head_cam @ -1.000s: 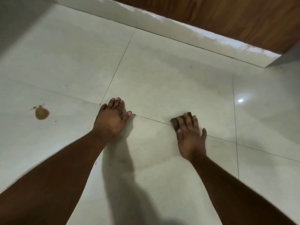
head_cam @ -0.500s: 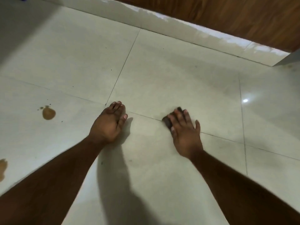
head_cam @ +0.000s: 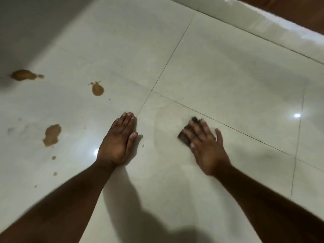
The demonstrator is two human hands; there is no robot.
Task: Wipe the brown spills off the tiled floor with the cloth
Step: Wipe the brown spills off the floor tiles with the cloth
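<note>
Since the earlier frames the view has swung toward the left of the floor, so three brown puddles show where a second ago only one did, and both hands now sit lower in the picture. The right hand (head_cam: 206,146) has kept its place on the small dark folded cloth (head_cam: 185,135), pressing it flat against the glossy pale tiled floor (head_cam: 228,76) with straight, spread fingers; the cloth peeps out beyond the fingertips, just right of centre. The left hand (head_cam: 118,139) lies palm down on the tile at centre frame, fingers together and straight, holding nothing, apparently propping the person's weight.

A faint curved smear on the tile between the hands suggests that patch has already been wiped.

Spills still to do all lie left of the left hand:
- the round brown spill (head_cam: 97,89), upper left of centre
- the long brown spill (head_cam: 23,75), near the left edge, partly in shadow
- the irregular brown spill (head_cam: 52,135), at mid left, with small brown droplets (head_cam: 53,157) trailing below it

All are well apart from the cloth, so my judgement is that the work is only partly done and the cloth must next travel leftward past the propping hand.

No brand, label or writing can be read anywhere. A pale skirting strip (head_cam: 263,27) and brown wooden panel (head_cam: 298,13) run across the upper right.
</note>
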